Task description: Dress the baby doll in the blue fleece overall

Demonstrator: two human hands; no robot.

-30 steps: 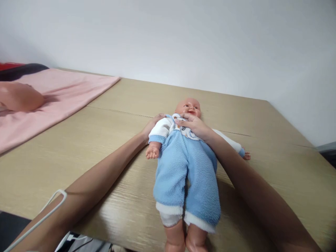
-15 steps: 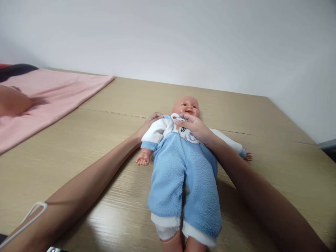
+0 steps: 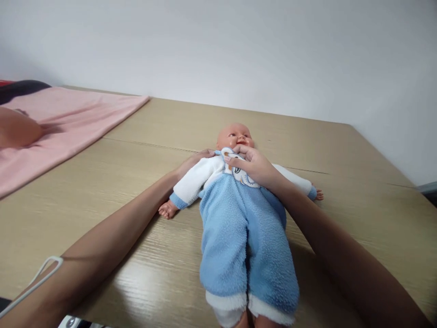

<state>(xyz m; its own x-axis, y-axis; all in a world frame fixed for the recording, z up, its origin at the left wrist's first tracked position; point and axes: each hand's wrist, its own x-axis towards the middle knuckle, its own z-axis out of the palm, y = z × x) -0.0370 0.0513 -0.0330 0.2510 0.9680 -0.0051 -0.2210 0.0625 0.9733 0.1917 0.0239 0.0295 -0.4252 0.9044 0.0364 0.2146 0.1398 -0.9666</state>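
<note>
A baby doll (image 3: 234,135) lies on its back on the table, its head away from me. It wears a fleece outfit (image 3: 223,237) with blue legs, white sleeves and an embroidered animal on the chest. At the neckline, my right hand (image 3: 255,165) pinches the cloth below the doll's chin with thumb and forefinger. My left hand (image 3: 201,159) grips the blue-edged collar at the shoulder on the left side, its fingers partly hidden behind the sleeve. The doll's arms spread to both sides, and its lower legs leave the bottom of the view.
A pink cloth (image 3: 78,109) covers the table's left end, with a bare skin-coloured rounded form (image 3: 18,128) on it. Behind the wooden table (image 3: 153,255) rises a pale wall (image 3: 218,54). A white cord loop (image 3: 48,266) hangs by my left forearm.
The doll has turned slightly, its head shifting left and its legs right. Its arm near my left hand has swung outward to the left. Both my hands keep hold at the neckline.
</note>
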